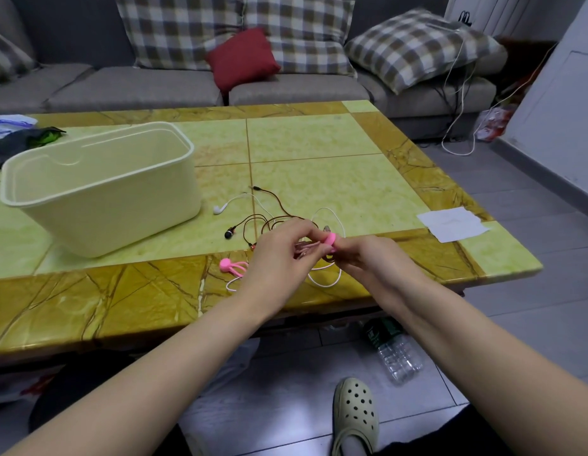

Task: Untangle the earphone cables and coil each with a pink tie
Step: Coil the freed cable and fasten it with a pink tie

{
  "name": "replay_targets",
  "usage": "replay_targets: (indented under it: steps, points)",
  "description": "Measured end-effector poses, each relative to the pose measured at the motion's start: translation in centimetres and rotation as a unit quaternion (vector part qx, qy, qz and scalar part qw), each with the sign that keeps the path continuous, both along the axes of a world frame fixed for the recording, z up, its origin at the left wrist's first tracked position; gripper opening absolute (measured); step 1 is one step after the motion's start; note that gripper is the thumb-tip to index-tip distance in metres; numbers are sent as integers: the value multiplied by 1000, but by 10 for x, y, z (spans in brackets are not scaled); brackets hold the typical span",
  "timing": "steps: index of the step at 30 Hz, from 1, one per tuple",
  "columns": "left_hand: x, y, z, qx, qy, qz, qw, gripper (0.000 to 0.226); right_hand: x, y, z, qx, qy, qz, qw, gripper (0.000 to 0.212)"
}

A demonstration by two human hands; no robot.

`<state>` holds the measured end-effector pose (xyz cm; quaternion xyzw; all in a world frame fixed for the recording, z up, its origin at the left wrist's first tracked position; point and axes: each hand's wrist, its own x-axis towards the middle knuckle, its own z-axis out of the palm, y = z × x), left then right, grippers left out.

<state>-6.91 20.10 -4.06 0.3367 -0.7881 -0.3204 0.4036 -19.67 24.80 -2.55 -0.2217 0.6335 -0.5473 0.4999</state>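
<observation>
Right of the tub [98, 192], left hand [279, 258] grip pinches the cable bundle [304, 250], right hand [361, 258] pinches a pink tie [330, 239]; I read this as tying, next cinch it snug.

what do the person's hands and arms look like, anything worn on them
The left hand and right hand are bare: no gloves, and no rings visible. The left forearm and right forearm are bare too, with no sleeves, watch or bracelet in view.
</observation>
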Motion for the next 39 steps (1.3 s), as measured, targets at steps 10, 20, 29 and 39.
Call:
replay_targets:
  steps: [10, 20, 29, 39]
  points:
    - [8, -7, -9, -64, -61, -11, 996, 9, 7, 7, -5, -16, -16, -1, 1000, 20]
    - [5, -6, -7, -30, -18, -14, 999, 8, 4, 8, -4, -6, -84, -3, 996, 20]
    - [11, -11, -13, -31, 1, -69, 997, 10, 2, 6, -3, 58, -280, -13, 958, 14]
    - [12, -13, -21, -39, -6, -17, 999, 6, 9, 11, -10, -39, 163, 75, 983, 19]
